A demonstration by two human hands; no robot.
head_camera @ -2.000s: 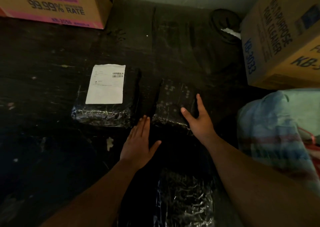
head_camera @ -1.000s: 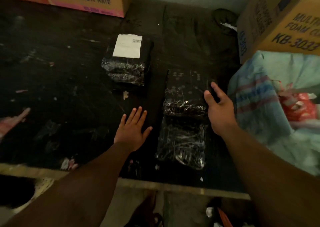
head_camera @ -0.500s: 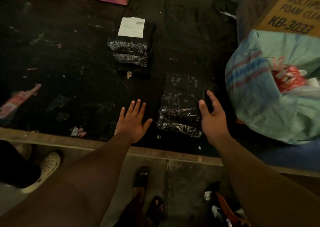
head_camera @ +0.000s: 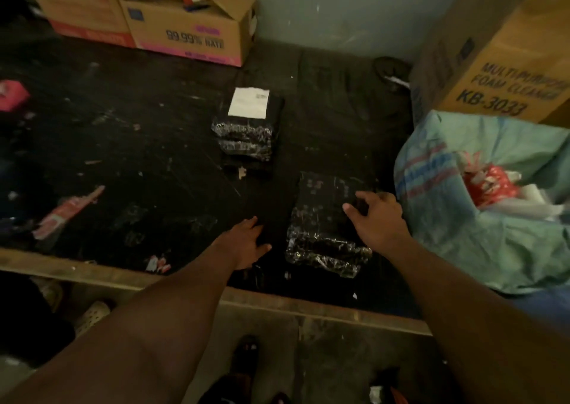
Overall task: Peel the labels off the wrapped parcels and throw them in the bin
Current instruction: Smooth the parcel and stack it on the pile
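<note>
The near parcel (head_camera: 327, 218), with no label seen on top, is touched by the loosely curled right hand (head_camera: 376, 218); nothing is gripped. The left hand (head_camera: 243, 243) is laid flat on the counter (head_camera: 123, 156). The far parcel (head_camera: 246, 132), label (head_camera: 249, 102) unpeeled, probably has to be reached next.

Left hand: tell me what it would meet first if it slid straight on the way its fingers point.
Probably nothing soon. The left hand lies on the dark table, fingers aimed up and slightly right, into the bare strip left of the near parcel. Further on stands the labelled parcel, though depth is unclear.
</note>
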